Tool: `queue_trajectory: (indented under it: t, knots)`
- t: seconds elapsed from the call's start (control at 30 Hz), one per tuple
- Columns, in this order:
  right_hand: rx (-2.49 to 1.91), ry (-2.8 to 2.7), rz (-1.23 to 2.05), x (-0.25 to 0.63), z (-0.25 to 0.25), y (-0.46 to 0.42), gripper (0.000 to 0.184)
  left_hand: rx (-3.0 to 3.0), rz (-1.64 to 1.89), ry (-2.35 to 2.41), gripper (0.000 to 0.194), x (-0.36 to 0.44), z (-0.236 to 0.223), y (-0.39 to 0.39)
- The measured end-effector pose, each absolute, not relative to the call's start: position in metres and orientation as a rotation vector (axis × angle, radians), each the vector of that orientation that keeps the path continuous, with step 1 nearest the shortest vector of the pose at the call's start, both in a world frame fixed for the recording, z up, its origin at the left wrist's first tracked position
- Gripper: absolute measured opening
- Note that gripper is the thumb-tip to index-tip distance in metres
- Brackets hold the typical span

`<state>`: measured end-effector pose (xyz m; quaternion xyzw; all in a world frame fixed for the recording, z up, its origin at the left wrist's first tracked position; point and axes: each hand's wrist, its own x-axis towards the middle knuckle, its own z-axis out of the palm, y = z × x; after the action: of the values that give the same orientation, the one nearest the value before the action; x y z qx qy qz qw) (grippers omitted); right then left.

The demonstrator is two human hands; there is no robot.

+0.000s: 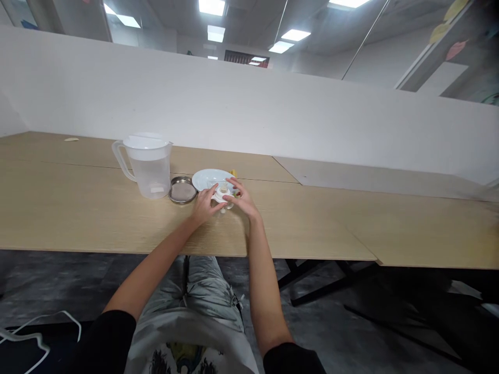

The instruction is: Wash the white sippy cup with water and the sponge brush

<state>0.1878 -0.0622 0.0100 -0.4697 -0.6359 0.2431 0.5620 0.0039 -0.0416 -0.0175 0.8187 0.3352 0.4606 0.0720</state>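
Note:
A small white round piece (223, 191) with a raised, ring-like top sits between my two hands at the near side of the plate. My left hand (205, 206) holds its left side, with thumb and fingers curved around it. On the right, my right hand (244, 201) grips it with the thumb low and the fingers arched above. Small pale bits show just below it, too small to name. Behind my hands lies a white plate (205, 178), partly covered by them. Close to my left hand is a shallow round metal dish (183, 190).
A translucent plastic pitcher (150, 169) with a handle and lid stands left of the metal dish. Something small and yellow (233, 172) peeks out behind the plate. A flat pale piece (71, 139) lies far left. A white partition (249, 109) rises behind the wooden table (312, 223).

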Motion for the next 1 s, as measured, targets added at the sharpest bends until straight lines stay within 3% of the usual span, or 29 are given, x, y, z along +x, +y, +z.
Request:
queue_trajectory:
  t: [0.23,0.5,0.63,1.0]
  knots:
    - [-1.199,-0.837,0.119,0.203,0.005,-0.061,0.043,2.458,1.382,1.028,0.07,0.004,-0.018,-0.039]
    - [-1.058,-1.546,0.309,0.159,0.015,-0.072,0.041,2.462,1.373,1.03,0.067,0.005,-0.019,-0.04]
    - [-1.022,-1.49,0.355,0.163,0.016,-0.072,0.035,2.455,1.385,1.028,0.069,0.005,-0.019,-0.041]
    - [-0.861,-1.184,0.743,0.166,0.018,-0.067,0.047,2.486,1.398,1.042,0.069,0.004,-0.019,-0.042]
